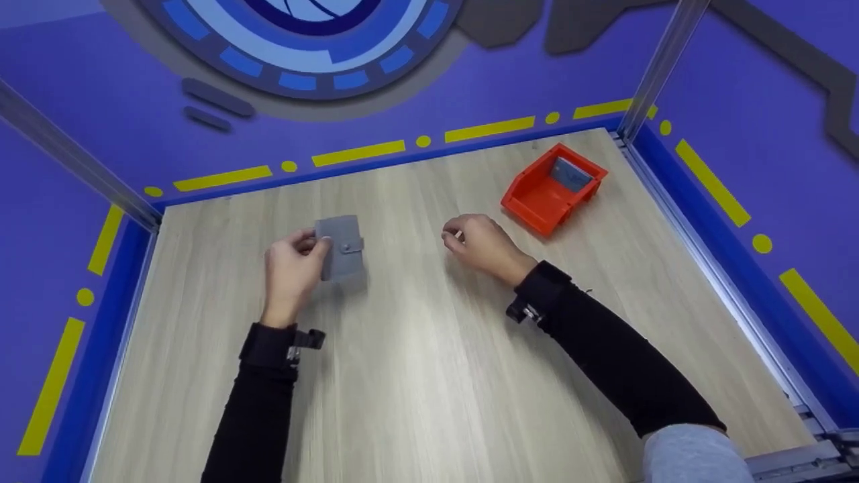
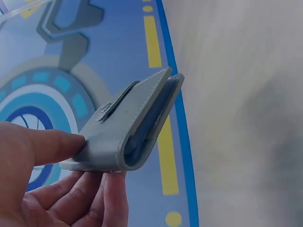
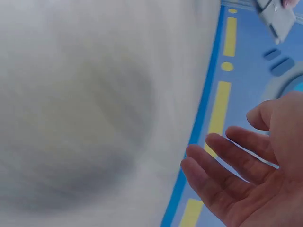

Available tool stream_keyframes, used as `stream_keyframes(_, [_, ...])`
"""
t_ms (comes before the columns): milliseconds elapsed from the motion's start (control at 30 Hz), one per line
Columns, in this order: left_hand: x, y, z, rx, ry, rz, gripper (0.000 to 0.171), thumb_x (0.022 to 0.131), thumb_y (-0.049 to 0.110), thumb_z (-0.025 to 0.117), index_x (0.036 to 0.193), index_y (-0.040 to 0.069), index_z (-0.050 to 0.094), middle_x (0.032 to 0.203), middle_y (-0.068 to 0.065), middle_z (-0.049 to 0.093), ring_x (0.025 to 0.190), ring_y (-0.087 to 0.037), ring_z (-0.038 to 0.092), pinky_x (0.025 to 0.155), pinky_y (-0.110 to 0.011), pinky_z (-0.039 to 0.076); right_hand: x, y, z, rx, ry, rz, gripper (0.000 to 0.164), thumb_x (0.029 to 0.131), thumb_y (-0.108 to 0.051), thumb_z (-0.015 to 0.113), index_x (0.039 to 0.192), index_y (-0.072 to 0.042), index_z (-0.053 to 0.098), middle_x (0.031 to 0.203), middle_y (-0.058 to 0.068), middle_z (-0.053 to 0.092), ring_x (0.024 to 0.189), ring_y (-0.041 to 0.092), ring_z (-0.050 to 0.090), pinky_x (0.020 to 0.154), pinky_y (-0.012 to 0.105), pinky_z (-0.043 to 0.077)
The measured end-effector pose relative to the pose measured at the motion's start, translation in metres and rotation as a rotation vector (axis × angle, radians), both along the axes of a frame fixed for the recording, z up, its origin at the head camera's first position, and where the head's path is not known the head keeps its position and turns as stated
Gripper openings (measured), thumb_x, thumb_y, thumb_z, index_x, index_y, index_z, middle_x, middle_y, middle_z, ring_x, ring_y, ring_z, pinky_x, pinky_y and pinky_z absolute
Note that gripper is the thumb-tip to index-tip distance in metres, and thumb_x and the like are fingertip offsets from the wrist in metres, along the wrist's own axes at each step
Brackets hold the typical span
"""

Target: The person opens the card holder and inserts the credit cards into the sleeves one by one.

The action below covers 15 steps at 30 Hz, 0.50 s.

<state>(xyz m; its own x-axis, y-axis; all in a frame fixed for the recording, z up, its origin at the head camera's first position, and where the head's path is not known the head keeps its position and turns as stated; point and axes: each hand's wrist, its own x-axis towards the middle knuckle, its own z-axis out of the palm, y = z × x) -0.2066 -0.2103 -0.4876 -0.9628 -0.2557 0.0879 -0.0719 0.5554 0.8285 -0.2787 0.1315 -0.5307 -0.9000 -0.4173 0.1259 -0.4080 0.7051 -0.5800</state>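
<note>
A grey wallet with a snapped strap is held by its left edge in my left hand. In the left wrist view the thumb presses on the front of the wallet, with the other fingers beneath; its strap is fastened and its folded side shows a narrow gap. My right hand hovers over the table to the right of the wallet, apart from it. The right wrist view shows the fingers of this hand loosely bent, with nothing between them. The wallet is partly seen at that view's top right.
A red-orange plastic bin with a grey plate inside sits at the back right of the wooden table, beyond my right hand. Blue-purple panels with yellow markings wall in the back and sides. Metal posts stand at the back corners.
</note>
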Motion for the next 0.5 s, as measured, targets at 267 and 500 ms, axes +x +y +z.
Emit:
stream_keyframes(267, [-0.004,0.048,0.008,0.081,0.02,-0.077,0.033,0.103,0.023,0.078,0.13,0.004,0.075,0.119,-0.015,0.081,0.106,-0.026,0.074,0.09,-0.04,0.059,0.02,-0.022,0.024,-0.041,0.013,0.067,0.024,0.111,-0.028,0.067,0.115,-0.011,0.083,0.103,0.004,0.08,0.092,0.021,0.071,0.09,0.036,0.064])
stream_keyframes(500, [-0.008,0.083,0.009,0.121,0.081,-0.171,0.03,0.103,0.023,0.078,0.127,0.006,0.076,0.114,-0.011,0.081,0.1,-0.023,0.076,0.088,-0.042,0.063,0.031,-0.035,0.038,-0.085,0.075,0.071,0.023,0.109,-0.033,0.071,0.104,-0.012,0.078,0.092,0.005,0.071,0.085,0.021,0.063,0.081,0.032,0.057])
